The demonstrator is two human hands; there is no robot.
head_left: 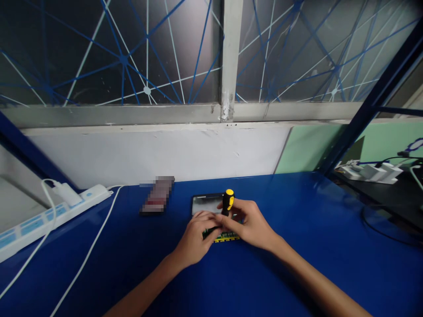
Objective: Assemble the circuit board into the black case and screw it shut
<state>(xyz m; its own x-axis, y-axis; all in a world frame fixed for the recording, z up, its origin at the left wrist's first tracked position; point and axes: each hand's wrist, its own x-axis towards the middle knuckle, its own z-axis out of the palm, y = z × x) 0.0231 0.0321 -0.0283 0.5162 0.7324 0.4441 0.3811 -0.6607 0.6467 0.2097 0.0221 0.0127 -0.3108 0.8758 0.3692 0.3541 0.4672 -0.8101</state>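
Note:
My right hand (253,222) is closed around a screwdriver (229,200) with a black and yellow handle, which stands nearly upright with its tip hidden. Below it lies a green circuit board (226,235) with yellow along its near edge, mostly covered by my hands. My left hand (196,237) is bent over the board's left side, with part of the board showing between thumb and fingers. Just behind, a flat dark-framed piece with a grey face (206,204) is partly hidden by my fingers.
A blue table (297,207) carries everything. On the left lie a white power strip (29,224) with a plug and white cables, and a blurred-out flat object (157,198). A white wall (165,154) rises behind. Further right, a dark surface holds adapters (380,171) and wires.

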